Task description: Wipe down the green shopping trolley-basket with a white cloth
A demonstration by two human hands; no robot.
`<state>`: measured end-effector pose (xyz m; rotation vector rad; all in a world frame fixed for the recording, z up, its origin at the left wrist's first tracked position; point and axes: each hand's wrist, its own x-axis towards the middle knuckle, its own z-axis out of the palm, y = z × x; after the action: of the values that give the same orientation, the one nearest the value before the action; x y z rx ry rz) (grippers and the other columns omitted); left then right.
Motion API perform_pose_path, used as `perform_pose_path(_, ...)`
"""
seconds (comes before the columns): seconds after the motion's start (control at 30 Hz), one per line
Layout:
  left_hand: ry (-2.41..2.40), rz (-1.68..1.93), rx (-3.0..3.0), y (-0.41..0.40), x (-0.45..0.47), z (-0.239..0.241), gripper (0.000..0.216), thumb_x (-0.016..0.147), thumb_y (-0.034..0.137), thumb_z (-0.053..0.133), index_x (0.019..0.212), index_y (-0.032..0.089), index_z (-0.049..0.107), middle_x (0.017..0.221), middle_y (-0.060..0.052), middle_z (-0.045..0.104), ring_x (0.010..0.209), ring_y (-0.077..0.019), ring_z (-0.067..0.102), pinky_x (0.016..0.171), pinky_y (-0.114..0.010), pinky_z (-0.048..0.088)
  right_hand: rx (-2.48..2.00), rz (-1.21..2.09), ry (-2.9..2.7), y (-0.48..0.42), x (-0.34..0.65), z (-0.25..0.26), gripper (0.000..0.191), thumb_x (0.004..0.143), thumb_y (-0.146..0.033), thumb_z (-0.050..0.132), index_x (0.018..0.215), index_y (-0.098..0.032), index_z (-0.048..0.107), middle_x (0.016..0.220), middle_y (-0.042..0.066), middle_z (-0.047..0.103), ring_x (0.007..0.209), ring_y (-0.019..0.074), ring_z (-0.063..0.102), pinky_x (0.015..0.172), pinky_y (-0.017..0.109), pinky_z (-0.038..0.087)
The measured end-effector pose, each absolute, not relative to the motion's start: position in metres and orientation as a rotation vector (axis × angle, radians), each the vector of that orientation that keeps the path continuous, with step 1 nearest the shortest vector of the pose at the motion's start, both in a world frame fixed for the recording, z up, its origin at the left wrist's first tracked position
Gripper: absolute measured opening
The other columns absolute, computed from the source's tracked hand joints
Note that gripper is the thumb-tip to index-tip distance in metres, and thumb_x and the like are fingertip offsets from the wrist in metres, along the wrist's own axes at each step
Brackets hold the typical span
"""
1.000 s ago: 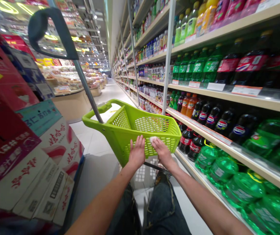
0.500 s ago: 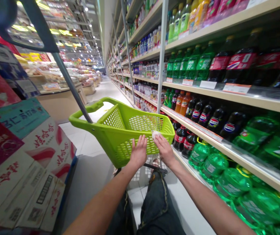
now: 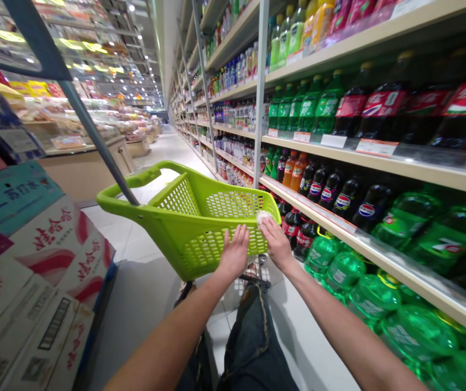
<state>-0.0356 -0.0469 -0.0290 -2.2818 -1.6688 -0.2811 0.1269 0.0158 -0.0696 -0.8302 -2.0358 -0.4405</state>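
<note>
A lime-green plastic shopping cart (image 3: 162, 228) with perforated sides stands sideways in front of me. My left hand (image 3: 235, 251) rests against its near side, palm toward the basket and fingers stretched out, holding nothing. Close by on the right, my right hand (image 3: 277, 243) presses a small crumpled white tissue (image 3: 264, 217) to the rim near the cart's right end. The fingers cover part of the tissue. A grey metal pole (image 3: 94, 138) rises from the cart's left end to a dark handle (image 3: 33, 41) at the upper left.
Shelves with soda bottles run along the right; large green bottles (image 3: 373, 296) stand at the bottom, and cola bottles (image 3: 366, 209) sit above. Stacked cardboard boxes (image 3: 60, 244) border the left side. A white tiled aisle (image 3: 163, 142) stretches ahead past food displays (image 3: 65, 142). My legs (image 3: 253, 336) are below.
My right hand with the tissue has slid a little right along the cart's rim, farther from my left hand. My view has shifted slightly right, so the cart and shelves appear farther left.
</note>
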Motion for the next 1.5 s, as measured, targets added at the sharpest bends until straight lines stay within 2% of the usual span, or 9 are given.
perform_pose_path(0.2, -1.609, -0.278, -2.306, -0.046, -0.024, -0.031, 0.067, 0.067, 0.014, 0.039, 0.132, 0.009, 0.025, 0.144, -0.010, 0.021, 0.134, -0.0211, 0.010, 0.107, -0.049, 0.008, -0.816, -0.400, -2.234, 0.006, 0.130, -0.113, 0.039, 0.082, -0.004, 0.035, 0.112, -0.016, 0.057, 0.112, 0.011, 0.060, 0.120, 0.0185, 0.042, 0.093, 0.042, 0.044)
perform_pose_path(0.4, -1.619, -0.273, -2.303, -0.044, -0.025, -0.031, 0.068, 0.066, 0.012, 0.038, 0.133, 0.009, 0.024, 0.144, -0.010, 0.020, 0.134, -0.0210, 0.010, 0.106, -0.050, 0.008, -0.857, -0.405, -2.009, 0.012, 0.151, -0.086, 0.044, 0.080, -0.005, 0.034, 0.120, -0.016, 0.050, 0.128, 0.010, 0.048, 0.128, 0.0194, 0.029, 0.101, 0.044, 0.035)
perform_pose_path(0.47, -1.625, -0.284, -2.309, -0.044, -0.024, -0.031, 0.066, 0.067, 0.012, 0.038, 0.132, 0.008, 0.024, 0.144, -0.010, 0.020, 0.133, -0.0214, 0.011, 0.106, -0.051, 0.009, -0.918, -0.427, -1.935, 0.020, 0.159, -0.084, 0.045, 0.079, -0.004, 0.035, 0.118, -0.015, 0.052, 0.126, 0.011, 0.049, 0.127, 0.0196, 0.030, 0.101, 0.043, 0.035)
perform_pose_path(0.67, -1.618, -0.314, -2.322, -0.049, -0.028, -0.034, 0.066, 0.068, 0.011, 0.037, 0.132, 0.009, 0.025, 0.144, -0.009, 0.021, 0.133, -0.0211, 0.011, 0.106, -0.050, 0.009, -0.961, -0.372, -2.171, 0.008, 0.167, -0.131, 0.049, 0.072, 0.004, 0.033, 0.110, -0.014, 0.058, 0.111, 0.011, 0.060, 0.119, 0.0192, 0.042, 0.090, 0.040, 0.046)
perform_pose_path(0.9, -1.684, -0.325, -2.266, -0.050, -0.046, -0.032, 0.065, 0.069, 0.009, 0.037, 0.132, 0.010, 0.026, 0.144, -0.010, 0.021, 0.133, -0.0219, 0.014, 0.106, -0.051, 0.011, -0.821, -0.368, -2.001, 0.011, 0.129, -0.068, 0.046, 0.079, -0.004, 0.035, 0.121, -0.015, 0.050, 0.129, 0.010, 0.046, 0.129, 0.0195, 0.026, 0.103, 0.043, 0.033)
perform_pose_path(1.13, -1.738, -0.284, -2.212, -0.058, -0.070, -0.034, 0.061, 0.072, 0.010, 0.034, 0.133, 0.010, 0.026, 0.144, -0.010, 0.021, 0.133, -0.0219, 0.014, 0.106, -0.051, 0.011, -0.761, -0.333, -2.268, 0.000, 0.115, -0.115, 0.043, 0.078, -0.002, 0.039, 0.117, -0.015, 0.053, 0.116, 0.012, 0.057, 0.124, 0.0194, 0.036, 0.098, 0.044, 0.038)
perform_pose_path(1.33, -1.763, -0.329, -2.181, -0.058, -0.080, -0.029, 0.061, 0.072, 0.008, 0.033, 0.132, 0.009, 0.027, 0.144, -0.010, 0.021, 0.133, -0.0215, 0.014, 0.105, -0.052, 0.011, -0.723, -0.348, -2.124, 0.007, 0.096, -0.071, 0.044, 0.081, -0.004, 0.036, 0.122, -0.014, 0.048, 0.130, 0.011, 0.045, 0.130, 0.0198, 0.023, 0.102, 0.044, 0.032)
perform_pose_path(1.4, -1.767, -0.339, -2.171, -0.058, -0.082, -0.029, 0.061, 0.072, 0.008, 0.032, 0.132, 0.009, 0.027, 0.143, -0.010, 0.022, 0.133, -0.0211, 0.014, 0.105, -0.052, 0.011, -0.736, -0.354, -2.146, 0.012, 0.090, -0.068, 0.042, 0.082, -0.005, 0.037, 0.120, -0.015, 0.050, 0.127, 0.011, 0.049, 0.129, 0.0195, 0.027, 0.102, 0.044, 0.034)
perform_pose_path(1.5, -1.772, -0.331, -2.152, -0.062, -0.087, -0.030, 0.062, 0.071, 0.008, 0.033, 0.132, 0.011, 0.027, 0.144, -0.009, 0.021, 0.133, -0.0209, 0.013, 0.106, -0.051, 0.011, -0.757, -0.332, -2.290, 0.009, 0.088, -0.091, 0.038, 0.082, -0.006, 0.040, 0.114, -0.017, 0.055, 0.117, 0.010, 0.057, 0.122, 0.0189, 0.039, 0.099, 0.044, 0.038)
